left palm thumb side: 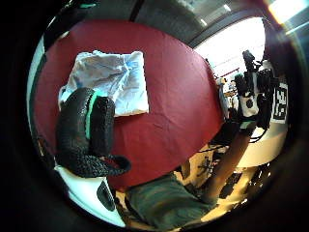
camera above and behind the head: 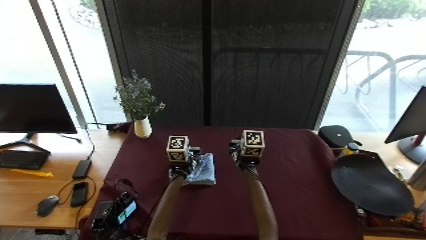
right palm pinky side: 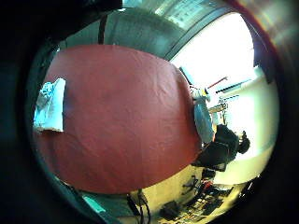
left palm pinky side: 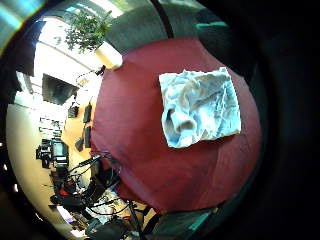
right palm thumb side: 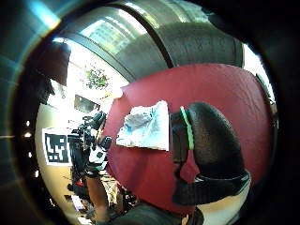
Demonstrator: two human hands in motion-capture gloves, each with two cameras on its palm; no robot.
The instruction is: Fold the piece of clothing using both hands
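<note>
A light blue garment, folded into a small wrinkled square, lies on the dark red tablecloth. It shows flat in the left palm views and smaller in the right palm views. My left hand hovers just left of the garment and holds nothing; its thumb hangs loosely curled. My right hand is raised to the right of the garment, apart from it, with its thumb relaxed and nothing in it.
A white vase with a plant stands at the table's far left corner. A black round case lies off the right edge. A black device with cables sits at the near left corner. A wooden desk adjoins on the left.
</note>
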